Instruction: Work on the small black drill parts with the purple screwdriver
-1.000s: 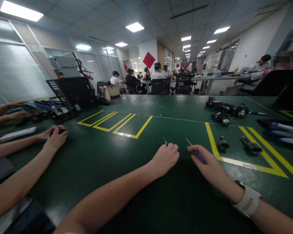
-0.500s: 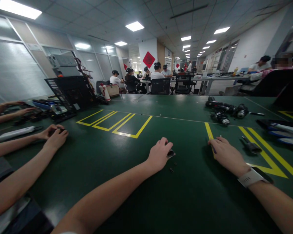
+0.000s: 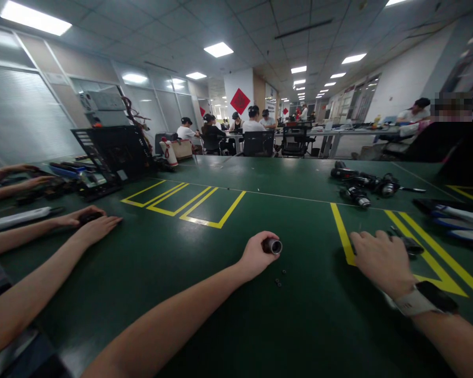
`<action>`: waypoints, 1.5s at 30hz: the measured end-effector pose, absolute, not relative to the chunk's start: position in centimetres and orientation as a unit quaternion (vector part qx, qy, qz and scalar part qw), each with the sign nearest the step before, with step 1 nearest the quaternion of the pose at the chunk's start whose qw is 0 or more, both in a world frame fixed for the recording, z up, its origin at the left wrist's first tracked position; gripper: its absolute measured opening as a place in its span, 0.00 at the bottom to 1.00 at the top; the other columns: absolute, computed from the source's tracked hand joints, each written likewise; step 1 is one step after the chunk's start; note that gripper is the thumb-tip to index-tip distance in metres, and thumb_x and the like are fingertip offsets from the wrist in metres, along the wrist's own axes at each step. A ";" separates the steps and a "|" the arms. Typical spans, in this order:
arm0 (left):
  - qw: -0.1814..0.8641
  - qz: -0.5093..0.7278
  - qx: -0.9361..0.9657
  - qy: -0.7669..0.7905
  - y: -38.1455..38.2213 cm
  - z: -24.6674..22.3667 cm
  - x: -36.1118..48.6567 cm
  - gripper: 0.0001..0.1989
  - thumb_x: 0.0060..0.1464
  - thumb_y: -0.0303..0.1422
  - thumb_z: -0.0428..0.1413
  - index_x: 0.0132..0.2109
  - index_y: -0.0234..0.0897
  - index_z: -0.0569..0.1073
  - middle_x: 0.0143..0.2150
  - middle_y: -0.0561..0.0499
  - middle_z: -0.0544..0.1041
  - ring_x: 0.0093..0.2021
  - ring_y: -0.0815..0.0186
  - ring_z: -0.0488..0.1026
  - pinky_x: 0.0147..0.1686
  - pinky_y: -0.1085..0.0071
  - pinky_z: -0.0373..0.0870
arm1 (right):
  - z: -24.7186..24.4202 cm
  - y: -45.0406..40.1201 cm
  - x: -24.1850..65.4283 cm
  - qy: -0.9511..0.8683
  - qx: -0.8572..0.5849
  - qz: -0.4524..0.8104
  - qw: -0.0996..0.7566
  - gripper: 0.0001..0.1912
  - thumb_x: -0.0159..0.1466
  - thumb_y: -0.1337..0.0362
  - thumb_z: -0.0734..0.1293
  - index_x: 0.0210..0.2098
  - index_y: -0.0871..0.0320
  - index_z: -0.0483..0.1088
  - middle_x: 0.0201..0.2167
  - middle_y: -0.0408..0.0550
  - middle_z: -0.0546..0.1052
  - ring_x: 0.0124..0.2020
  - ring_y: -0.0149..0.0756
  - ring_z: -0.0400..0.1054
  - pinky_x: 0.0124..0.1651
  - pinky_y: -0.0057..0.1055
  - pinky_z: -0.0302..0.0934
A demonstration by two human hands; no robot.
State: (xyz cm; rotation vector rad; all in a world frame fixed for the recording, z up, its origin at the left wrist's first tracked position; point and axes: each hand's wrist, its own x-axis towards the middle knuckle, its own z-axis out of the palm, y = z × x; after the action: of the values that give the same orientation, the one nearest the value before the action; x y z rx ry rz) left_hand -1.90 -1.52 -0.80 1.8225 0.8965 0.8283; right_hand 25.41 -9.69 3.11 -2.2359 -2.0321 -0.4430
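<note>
My left hand (image 3: 256, 256) is closed around a short hollow metal cylinder (image 3: 275, 246), its open round end facing me and to the right. Several tiny dark ring-like pieces (image 3: 278, 282) lie on the green table just below that hand. Over the yellow tape on the right is my right hand (image 3: 382, 260), palm down with a watch on its wrist. Its fingers are curled, their tips hidden; a thin dark bit shows at its left side. Just beyond it lies a dark cup-shaped metal part (image 3: 413, 247) with a thin stem, partly covered by the hand.
Black power-tool-like devices (image 3: 364, 184) lie at the far right, with blue-and-white items (image 3: 463, 220) nearer the edge. At left, a co-worker's hands (image 3: 90, 223) hold a dark part beside a white handheld tool (image 3: 19, 219). A black computer case (image 3: 116, 152) stands behind.
My left hand has turned, so the cylinder's open end shows more. My right hand has moved right and nearer, toward the cup-shaped part. The co-worker's fingers have stretched out.
</note>
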 end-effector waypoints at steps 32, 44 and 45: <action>0.633 0.426 0.524 0.379 -2.5 -0.3 -0.9 0.20 0.40 0.17 0.56 0.43 0.35 0.69 0.41 0.49 0.70 0.40 0.65 0.70 0.44 0.63 0.67 | 3.0 -12.4 16.3 -0.563 -0.625 0.373 0.392 0.18 0.56 0.49 0.63 0.21 0.56 0.70 0.18 0.43 0.72 0.23 0.36 0.65 0.28 0.32 0.56; 0.683 0.390 0.523 0.330 -3.1 0.4 -0.9 0.22 0.46 0.14 0.52 0.48 0.36 0.72 0.50 0.44 0.73 0.52 0.61 0.69 0.55 0.59 0.62 | 1.0 -13.0 16.1 -0.516 -0.546 0.391 0.531 0.14 0.61 0.52 0.63 0.31 0.55 0.73 0.31 0.46 0.75 0.38 0.41 0.67 0.41 0.36 0.59; 0.687 0.388 0.518 0.330 -3.0 0.3 -0.8 0.22 0.45 0.14 0.52 0.47 0.35 0.72 0.50 0.44 0.73 0.52 0.61 0.69 0.55 0.58 0.62 | 1.1 -13.1 16.1 -0.523 -0.549 0.386 0.525 0.13 0.61 0.53 0.63 0.33 0.54 0.73 0.32 0.46 0.76 0.40 0.41 0.67 0.42 0.36 0.59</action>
State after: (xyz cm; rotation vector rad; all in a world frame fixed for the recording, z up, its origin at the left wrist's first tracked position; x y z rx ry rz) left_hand -0.84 -3.03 0.34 1.1598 0.7399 0.8695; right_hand 16.12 -13.06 1.06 -1.3136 -1.2520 0.9245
